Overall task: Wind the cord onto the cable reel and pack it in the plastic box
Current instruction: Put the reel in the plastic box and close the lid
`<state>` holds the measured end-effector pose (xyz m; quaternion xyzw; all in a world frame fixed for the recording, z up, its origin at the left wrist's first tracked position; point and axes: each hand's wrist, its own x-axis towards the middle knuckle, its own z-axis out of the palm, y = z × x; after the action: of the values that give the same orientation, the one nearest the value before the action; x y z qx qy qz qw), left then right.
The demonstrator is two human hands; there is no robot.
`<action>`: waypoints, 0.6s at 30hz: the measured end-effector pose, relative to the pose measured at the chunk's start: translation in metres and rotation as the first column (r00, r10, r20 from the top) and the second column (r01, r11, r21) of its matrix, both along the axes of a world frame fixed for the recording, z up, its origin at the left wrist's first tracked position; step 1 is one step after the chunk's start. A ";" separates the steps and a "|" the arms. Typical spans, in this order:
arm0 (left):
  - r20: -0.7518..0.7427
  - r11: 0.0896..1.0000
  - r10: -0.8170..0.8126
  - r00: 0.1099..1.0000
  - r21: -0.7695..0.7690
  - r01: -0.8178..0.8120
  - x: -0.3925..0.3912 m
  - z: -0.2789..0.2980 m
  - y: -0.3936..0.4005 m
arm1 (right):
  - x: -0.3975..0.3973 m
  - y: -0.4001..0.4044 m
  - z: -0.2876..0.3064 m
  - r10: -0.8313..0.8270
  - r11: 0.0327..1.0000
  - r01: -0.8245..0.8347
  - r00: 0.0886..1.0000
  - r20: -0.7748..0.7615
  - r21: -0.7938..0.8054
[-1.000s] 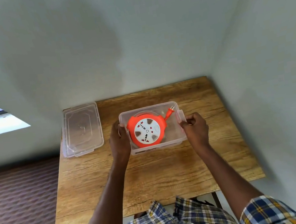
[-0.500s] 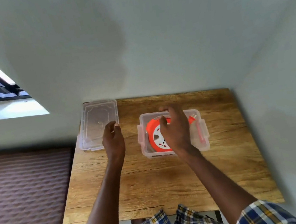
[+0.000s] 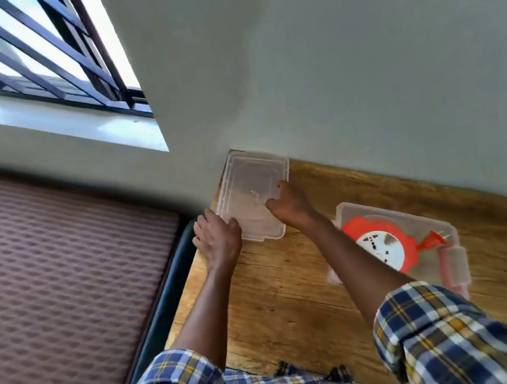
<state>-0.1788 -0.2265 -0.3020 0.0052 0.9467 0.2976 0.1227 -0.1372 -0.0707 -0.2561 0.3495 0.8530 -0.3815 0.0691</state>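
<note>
The orange cable reel [image 3: 383, 242] with its white socket face lies inside the clear plastic box [image 3: 452, 260] on the right of the wooden table [image 3: 280, 303]; its orange plug [image 3: 431, 240] points right. The clear lid [image 3: 253, 201] lies flat at the table's far left corner. My left hand [image 3: 218, 239] grips the lid's near left corner. My right hand [image 3: 287, 206] holds the lid's right edge, my forearm crossing in front of the box.
A grey wall runs along the table's far side and right. A barred window [image 3: 25, 62] is up on the left. Left of the table's dark edge lies a brown patterned surface [image 3: 52, 273].
My right hand left the box and crossed left to the lid. My left hand closed on the lid's near corner. The view swung left and tilted.
</note>
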 end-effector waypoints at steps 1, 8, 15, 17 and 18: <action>-0.022 1.000 -0.020 1.000 0.019 0.021 -0.003 -0.005 -0.001 | -0.006 -0.003 -0.006 -0.031 0.999 0.032 0.999 0.025 -0.041; -0.107 0.967 0.090 0.990 0.248 -0.061 -0.016 -0.014 -0.002 | -0.007 -0.021 -0.027 -0.418 0.875 0.376 0.904 -0.087 -0.304; -0.271 0.811 0.190 0.944 0.585 0.005 0.000 0.031 0.017 | 0.015 -0.004 0.016 -0.662 0.612 0.446 0.741 -0.113 -0.653; -0.390 0.772 0.127 0.912 0.616 0.155 0.006 0.050 0.026 | 0.029 0.013 0.045 -0.690 0.536 0.381 0.712 -0.131 -0.753; -0.445 0.757 0.096 0.890 0.613 0.225 0.012 0.058 0.033 | 0.040 0.025 0.059 -0.712 0.494 0.362 0.690 -0.129 -0.791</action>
<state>-0.1667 -0.1940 -0.2438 0.1496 0.7850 0.5930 -0.0988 -0.0975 -0.0457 -0.1967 0.4529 0.4669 -0.7494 -0.1236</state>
